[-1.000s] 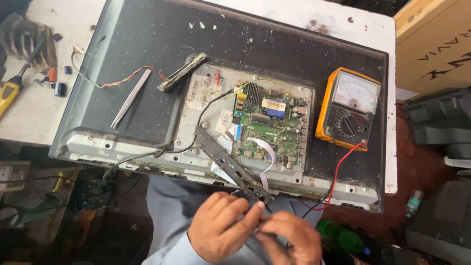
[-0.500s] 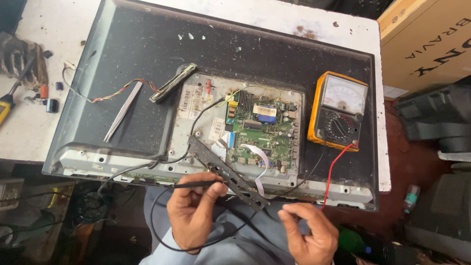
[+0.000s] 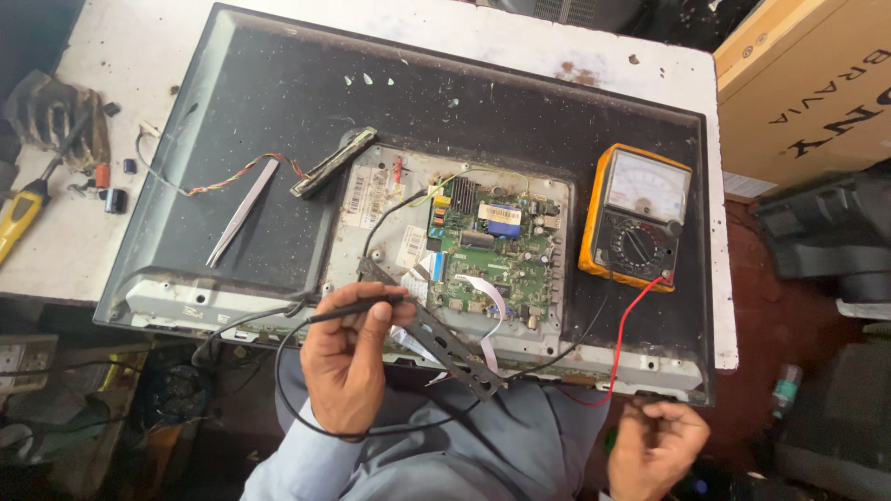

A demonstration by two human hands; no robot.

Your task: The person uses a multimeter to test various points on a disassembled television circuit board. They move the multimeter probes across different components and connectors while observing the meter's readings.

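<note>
A flat television lies back-side up on a white table, its rear opened to show a green circuit board. My left hand grips a black test probe near the board's lower left, its black lead looping down over my lap. My right hand is below the set's lower right corner, fingers closed around the red lead. That lead runs up to an orange analog multimeter resting on the panel. A dark metal bracket lies slanted across the set's front edge.
Metal tweezers and a slim black bar lie on the panel's left side, by a twisted coloured wire. A yellow-handled screwdriver and small parts sit on the table at far left. A cardboard box stands at upper right.
My hands, which were together at the bracket, have separated. The left rose toward the board with the black probe; the right moved out to the lower right with the red lead.
</note>
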